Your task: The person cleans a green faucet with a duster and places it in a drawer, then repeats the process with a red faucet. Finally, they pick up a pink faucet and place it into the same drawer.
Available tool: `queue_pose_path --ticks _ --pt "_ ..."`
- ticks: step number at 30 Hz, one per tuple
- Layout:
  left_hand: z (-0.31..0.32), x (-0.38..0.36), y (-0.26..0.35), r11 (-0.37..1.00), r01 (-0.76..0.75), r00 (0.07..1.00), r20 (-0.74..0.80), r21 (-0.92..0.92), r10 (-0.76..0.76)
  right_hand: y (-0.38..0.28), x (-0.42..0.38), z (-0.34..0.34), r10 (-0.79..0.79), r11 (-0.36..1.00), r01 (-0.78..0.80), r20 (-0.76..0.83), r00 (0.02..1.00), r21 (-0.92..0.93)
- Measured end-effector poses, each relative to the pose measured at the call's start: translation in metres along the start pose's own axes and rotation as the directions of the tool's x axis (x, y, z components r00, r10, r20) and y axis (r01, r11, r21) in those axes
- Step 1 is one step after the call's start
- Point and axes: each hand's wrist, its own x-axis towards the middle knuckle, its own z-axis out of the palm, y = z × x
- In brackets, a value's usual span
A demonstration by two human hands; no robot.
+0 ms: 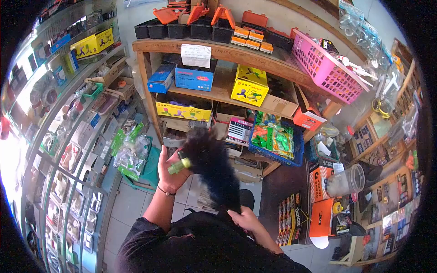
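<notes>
My right hand (246, 221) is closed round the lower end of a dark feather duster (219, 170), held close in front of my body. The duster's fluffy head reaches up and left, toward the shelf. My left hand (169, 172) holds a small translucent yellow-green piece (180, 166) with a paler cap-like end against the palm. What this piece is, I cannot tell. The feathers overlap the left hand's fingers and the end of the piece.
Ahead stands a wooden shelf (218, 48) with boxes and black-and-orange bins. A pink basket (325, 68) sits at its right end, a blue basket (277, 155) lower down. Glass display shelving (68, 175) lines the left; a green stool (148, 173) bears bagged goods.
</notes>
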Motion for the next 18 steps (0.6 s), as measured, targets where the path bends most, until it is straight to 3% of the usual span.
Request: queue_pose_path --ticks 1,3,5,7,9,10,11,12,13,15,16,17,18 --pt "0.003 0.001 -0.001 0.999 0.032 0.997 0.07 -0.02 -0.031 -0.004 -0.002 0.0 -0.001 0.999 0.0 -0.032 0.999 -0.051" --pt "0.003 -0.001 -0.006 0.996 -0.08 0.996 -0.051 -0.03 0.078 -0.011 -0.01 0.0 -0.005 0.994 -0.003 -0.068 0.998 -0.109" --pt "-0.005 0.002 -0.005 0.993 0.095 0.94 0.335 -0.063 -0.069 -0.018 -0.015 0.0 -0.238 0.97 0.235 -0.04 0.97 -0.064" --pt "0.001 0.004 -0.007 0.998 -0.038 0.997 -0.066 -0.042 0.035 -0.024 -0.018 0.002 -0.268 0.957 0.252 -0.108 0.957 -0.146" --pt "0.004 0.003 -0.005 0.996 0.058 0.998 0.027 -0.072 -0.056 -0.027 -0.019 0.005 0.035 0.999 -0.033 -0.143 0.989 0.015" --pt "-0.001 0.004 -0.006 0.997 0.061 0.998 -0.007 -0.046 -0.061 -0.026 -0.019 0.005 0.034 0.999 -0.032 -0.144 0.989 0.013" --pt "-0.002 0.003 -0.006 0.997 0.06 0.998 -0.005 -0.046 -0.061 -0.022 -0.019 0.005 -0.158 0.987 0.152 -0.128 0.979 -0.06" --pt "-0.002 0.002 -0.006 0.995 0.096 0.985 0.149 -0.024 -0.091 -0.018 -0.019 0.006 -0.344 0.935 0.331 -0.099 0.934 -0.128" --pt "-0.003 0.001 -0.006 0.992 0.128 0.947 0.297 0.003 -0.123 -0.013 -0.018 0.006 -0.343 0.935 0.33 -0.1 0.934 -0.127" --pt "-0.002 0.002 -0.007 0.992 0.121 0.959 0.262 -0.026 -0.11 -0.005 -0.015 0.003 -0.054 0.994 0.055 0.012 0.998 -0.093" --pt "0.002 0.003 -0.007 0.992 0.107 0.987 0.125 -0.069 -0.098 -0.006 -0.015 0.005 -0.053 0.994 0.054 0.013 0.999 -0.09" --pt "0.003 0.003 -0.007 0.99 0.086 0.996 -0.015 -0.11 -0.089 -0.008 -0.015 0.005 0.048 0.999 -0.048 0.032 0.998 -0.011" --pt "-0.002 0.003 -0.005 0.99 0.088 0.996 0.026 -0.107 -0.085 -0.012 -0.016 0.006 0.146 0.987 -0.15 0.058 0.988 0.064"
